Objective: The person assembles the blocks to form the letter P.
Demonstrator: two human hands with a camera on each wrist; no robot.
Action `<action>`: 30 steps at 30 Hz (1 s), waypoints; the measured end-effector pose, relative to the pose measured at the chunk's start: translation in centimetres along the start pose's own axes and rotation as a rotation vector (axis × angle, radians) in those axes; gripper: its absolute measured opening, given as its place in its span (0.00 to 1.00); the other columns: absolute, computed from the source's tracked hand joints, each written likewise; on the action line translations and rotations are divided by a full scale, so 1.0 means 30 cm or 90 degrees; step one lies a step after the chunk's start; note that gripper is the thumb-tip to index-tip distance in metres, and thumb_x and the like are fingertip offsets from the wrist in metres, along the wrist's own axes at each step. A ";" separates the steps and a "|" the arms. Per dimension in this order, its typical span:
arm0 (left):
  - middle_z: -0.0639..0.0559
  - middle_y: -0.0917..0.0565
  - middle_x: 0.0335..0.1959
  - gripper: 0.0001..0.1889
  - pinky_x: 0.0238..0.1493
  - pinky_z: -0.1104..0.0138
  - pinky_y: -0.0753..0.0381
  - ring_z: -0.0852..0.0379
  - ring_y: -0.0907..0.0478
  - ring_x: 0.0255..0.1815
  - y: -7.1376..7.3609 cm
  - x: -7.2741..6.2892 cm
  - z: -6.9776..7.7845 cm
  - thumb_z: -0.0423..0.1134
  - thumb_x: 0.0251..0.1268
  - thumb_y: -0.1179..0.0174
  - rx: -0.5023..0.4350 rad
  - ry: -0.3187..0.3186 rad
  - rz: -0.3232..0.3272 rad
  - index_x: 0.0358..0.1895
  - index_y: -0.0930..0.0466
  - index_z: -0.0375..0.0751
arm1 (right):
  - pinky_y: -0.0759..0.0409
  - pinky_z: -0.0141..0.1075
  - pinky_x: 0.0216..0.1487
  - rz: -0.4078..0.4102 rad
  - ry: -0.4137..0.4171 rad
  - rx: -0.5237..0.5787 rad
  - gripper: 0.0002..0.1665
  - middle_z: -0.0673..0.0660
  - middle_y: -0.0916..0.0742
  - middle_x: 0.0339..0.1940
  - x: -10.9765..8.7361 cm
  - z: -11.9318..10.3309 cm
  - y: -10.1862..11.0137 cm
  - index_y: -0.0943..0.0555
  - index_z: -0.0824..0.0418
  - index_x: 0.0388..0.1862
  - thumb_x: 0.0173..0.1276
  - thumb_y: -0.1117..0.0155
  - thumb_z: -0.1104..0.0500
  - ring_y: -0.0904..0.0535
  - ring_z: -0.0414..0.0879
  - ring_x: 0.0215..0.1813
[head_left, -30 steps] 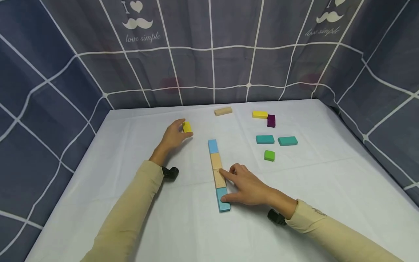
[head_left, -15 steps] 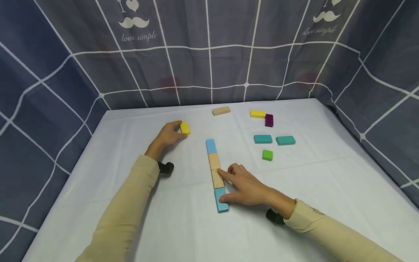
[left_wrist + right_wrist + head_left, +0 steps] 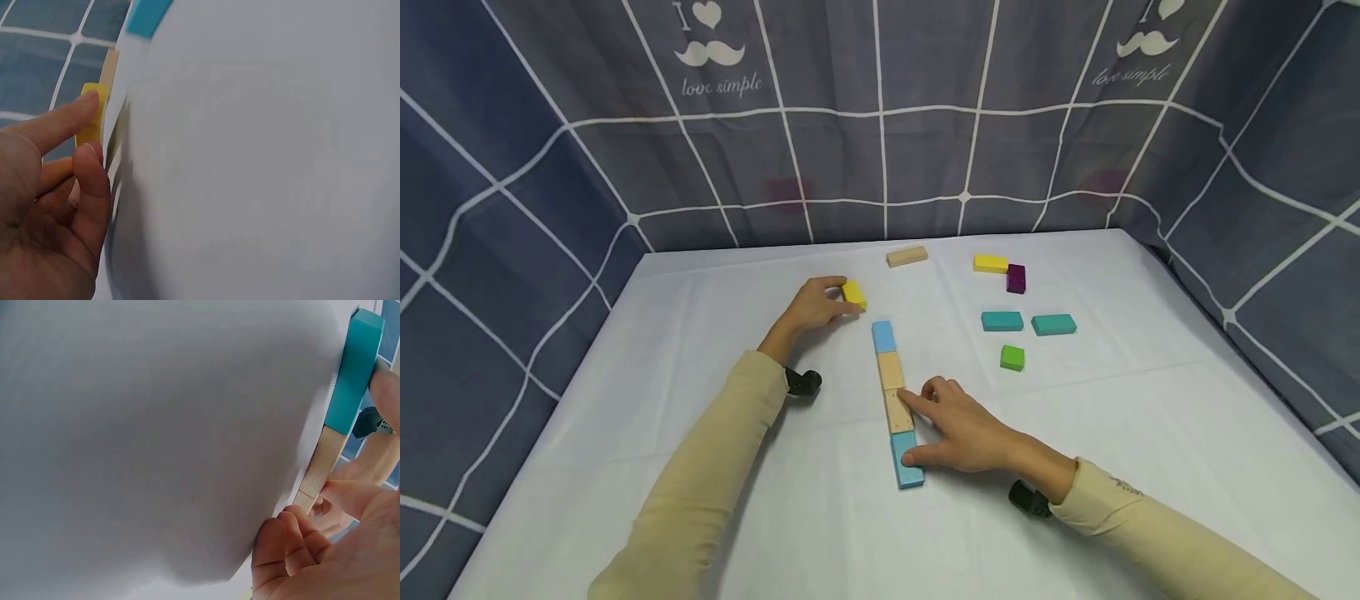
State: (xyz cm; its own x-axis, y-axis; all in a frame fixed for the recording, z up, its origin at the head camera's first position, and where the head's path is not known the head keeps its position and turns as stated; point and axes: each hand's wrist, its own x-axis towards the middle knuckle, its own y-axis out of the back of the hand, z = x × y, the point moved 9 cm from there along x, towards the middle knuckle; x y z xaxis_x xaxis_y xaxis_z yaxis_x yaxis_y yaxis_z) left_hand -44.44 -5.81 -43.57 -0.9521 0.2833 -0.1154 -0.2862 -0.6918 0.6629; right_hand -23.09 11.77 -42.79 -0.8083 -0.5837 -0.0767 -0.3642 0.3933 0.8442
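In the head view my left hand (image 3: 812,307) pinches a yellow block (image 3: 853,294) between thumb and fingers. The left wrist view shows this block (image 3: 89,125) held at the fingertips, seemingly off the table. A row lies end to end in the middle: a light blue block (image 3: 883,336), two plain wooden blocks (image 3: 891,370), and a blue block (image 3: 910,478) nearest me. On the row's right side is my right hand (image 3: 973,429). Its thumb touches the near blue block and its index finger touches the nearer wooden block; the other fingers are bent.
Toward the back lie a loose wooden block (image 3: 907,257), a yellow block (image 3: 991,263) and a purple block (image 3: 1016,279). Two teal blocks (image 3: 1002,321) and a green block (image 3: 1012,357) sit to the right. A grey checked curtain (image 3: 925,158) surrounds the white table (image 3: 1112,433).
My left hand first shifts slightly left, then carries the yellow block right, closer to the far end of the row. The right hand and the row stay in place.
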 end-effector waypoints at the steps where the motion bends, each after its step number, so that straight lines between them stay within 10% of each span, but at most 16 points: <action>1: 0.38 0.17 0.40 0.39 0.33 0.66 0.28 0.52 0.24 0.19 -0.016 0.002 0.011 0.47 0.60 0.29 -0.012 -0.003 -0.013 0.73 0.34 0.38 | 0.31 0.38 0.47 -0.001 0.001 0.000 0.52 0.53 0.29 0.53 0.000 -0.001 -0.002 0.35 0.56 0.77 0.60 0.31 0.34 0.36 0.44 0.50; 5: 0.42 0.18 0.32 0.38 0.23 0.70 0.31 0.59 0.29 0.15 -0.064 0.007 0.054 0.47 0.60 0.29 -0.026 -0.022 -0.055 0.73 0.33 0.39 | 0.30 0.38 0.47 0.001 0.003 -0.006 0.52 0.53 0.29 0.52 0.001 -0.003 -0.003 0.35 0.56 0.77 0.60 0.31 0.34 0.36 0.44 0.49; 16: 0.43 0.25 0.61 0.37 0.24 0.71 0.28 0.57 0.25 0.24 -0.102 0.002 0.071 0.46 0.59 0.29 -0.007 -0.014 -0.090 0.72 0.32 0.42 | 0.30 0.38 0.47 0.000 -0.004 -0.015 0.52 0.53 0.29 0.53 0.002 -0.001 0.004 0.35 0.56 0.76 0.60 0.30 0.34 0.36 0.44 0.50; 22: 0.41 0.19 0.52 0.37 0.24 0.71 0.30 0.57 0.24 0.25 -0.110 -0.002 0.077 0.47 0.60 0.30 0.002 -0.015 -0.103 0.72 0.32 0.43 | 0.30 0.37 0.46 -0.001 -0.005 -0.013 0.52 0.53 0.29 0.53 0.004 0.002 0.003 0.35 0.56 0.76 0.60 0.30 0.34 0.36 0.44 0.49; 30: 0.43 0.28 0.66 0.32 0.25 0.71 0.28 0.56 0.24 0.28 -0.114 -0.009 0.081 0.43 0.67 0.35 0.008 -0.018 -0.097 0.72 0.32 0.42 | 0.30 0.37 0.45 -0.002 -0.006 -0.015 0.52 0.53 0.28 0.53 0.005 0.003 0.001 0.34 0.56 0.76 0.59 0.30 0.34 0.36 0.44 0.49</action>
State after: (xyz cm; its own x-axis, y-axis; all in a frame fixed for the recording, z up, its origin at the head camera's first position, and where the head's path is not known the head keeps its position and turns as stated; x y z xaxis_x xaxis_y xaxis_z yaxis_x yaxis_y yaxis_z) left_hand -42.93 -1.91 -44.00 -0.8943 0.4031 -0.1944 -0.4255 -0.6313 0.6485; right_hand -23.27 11.75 -42.81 -0.8116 -0.5782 -0.0839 -0.3558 0.3752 0.8559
